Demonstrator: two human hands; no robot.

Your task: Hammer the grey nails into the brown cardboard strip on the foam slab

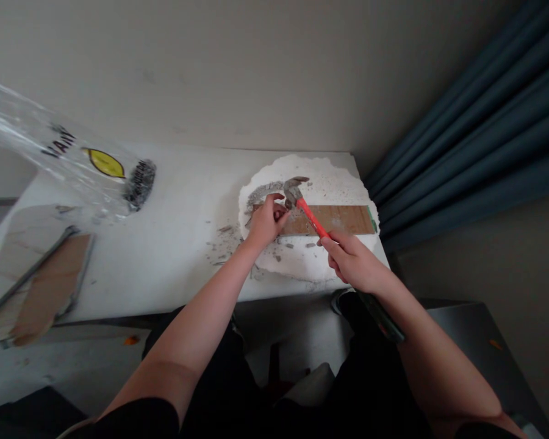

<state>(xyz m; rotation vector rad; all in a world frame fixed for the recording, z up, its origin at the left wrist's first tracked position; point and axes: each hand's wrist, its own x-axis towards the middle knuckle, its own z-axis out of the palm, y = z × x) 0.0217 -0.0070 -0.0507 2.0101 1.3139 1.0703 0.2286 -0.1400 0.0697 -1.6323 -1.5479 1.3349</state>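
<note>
My right hand (350, 259) is wrapped round the handle of a claw hammer (310, 216), orange near the head and dark at the butt. The hammer's metal head hangs just over my left fingertips, claw pointing away to the right. With its fingers pinched together, my left hand (269, 219) is at a small grey-brown chunk (288, 204) right under the head; its exact kind is unclear. Beneath both lies a flat brown board (343, 219) with a green right end. The board rests on a white, ragged-edged sheet (320, 262) strewn with grey crumbs and broken bits.
Grey fragments (226, 230) are scattered on the white table (178, 244) left of the sheet. A clear plastic bag (77, 146) with dark grit at its bottom lies at the left. Nearer stand a brown panel (50, 286) and a grey rod (27, 274). Blue curtains (480, 134) hang at right.
</note>
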